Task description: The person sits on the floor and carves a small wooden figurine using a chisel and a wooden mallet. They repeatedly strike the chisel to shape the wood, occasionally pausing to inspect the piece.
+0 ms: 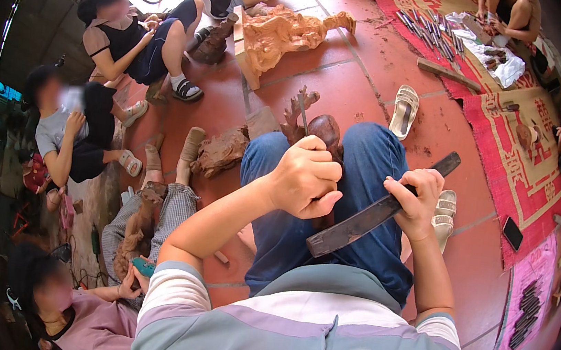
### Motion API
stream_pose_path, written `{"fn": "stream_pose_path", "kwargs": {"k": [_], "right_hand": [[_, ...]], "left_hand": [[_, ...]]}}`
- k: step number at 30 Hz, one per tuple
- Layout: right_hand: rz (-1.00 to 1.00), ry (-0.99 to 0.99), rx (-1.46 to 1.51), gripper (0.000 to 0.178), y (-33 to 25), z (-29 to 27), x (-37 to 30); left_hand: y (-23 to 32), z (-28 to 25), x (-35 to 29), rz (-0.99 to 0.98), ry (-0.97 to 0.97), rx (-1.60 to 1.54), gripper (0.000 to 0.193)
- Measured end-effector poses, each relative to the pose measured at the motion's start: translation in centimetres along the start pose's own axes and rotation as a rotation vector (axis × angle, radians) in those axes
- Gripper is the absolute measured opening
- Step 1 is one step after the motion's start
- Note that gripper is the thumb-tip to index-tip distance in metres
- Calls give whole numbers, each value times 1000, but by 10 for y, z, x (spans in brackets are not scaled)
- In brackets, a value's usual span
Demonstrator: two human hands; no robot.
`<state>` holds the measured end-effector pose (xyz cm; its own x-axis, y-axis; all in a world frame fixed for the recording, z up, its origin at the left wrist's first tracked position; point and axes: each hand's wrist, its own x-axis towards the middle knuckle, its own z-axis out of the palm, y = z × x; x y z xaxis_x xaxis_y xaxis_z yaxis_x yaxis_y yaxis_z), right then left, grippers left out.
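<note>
My left hand (306, 178): closed round chisel (304, 110), pointing far | my right hand (417, 203): gripping bar (365, 220) | carving (326, 130): between my knees (375, 150), far side, likely for steadiness

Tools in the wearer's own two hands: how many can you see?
2: a slim rod in the left hand and a curved dark bar in the right hand. Part of the rod is hidden by the fist.

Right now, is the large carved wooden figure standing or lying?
Lying: the carved figure stretches sideways along the red tiled floor, its flat base at the left end.
</note>
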<state>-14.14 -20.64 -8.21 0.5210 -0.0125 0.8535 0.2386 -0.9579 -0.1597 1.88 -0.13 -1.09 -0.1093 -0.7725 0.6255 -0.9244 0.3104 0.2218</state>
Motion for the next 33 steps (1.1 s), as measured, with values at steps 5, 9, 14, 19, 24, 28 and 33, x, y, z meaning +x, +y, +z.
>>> {"fn": "stream_pose_path", "kwargs": {"k": [5,9,14,19,24,28,33], "right_hand": [[16,-8,19,32,0,3,2],[-2,8,81,30,1,4,3],[-66,16,-76,31,10,9,4],[-88,69,83,34,11,6,-4],[-72,49,-127,42,9,4,3],[-176,103,0,43,4,2,5],[-111,62,-108,43,2,3,5]], "left_hand": [[-9,3,-3,16,-37,-4,20],[-13,9,-5,0,-36,28,19],[-13,9,2,-7,8,-14,18],[-14,9,0,12,-26,8,18],[-16,10,-4,34,10,-31,21],[-19,13,-1,59,37,9,22],[-19,13,-7,47,48,10,24]]}}
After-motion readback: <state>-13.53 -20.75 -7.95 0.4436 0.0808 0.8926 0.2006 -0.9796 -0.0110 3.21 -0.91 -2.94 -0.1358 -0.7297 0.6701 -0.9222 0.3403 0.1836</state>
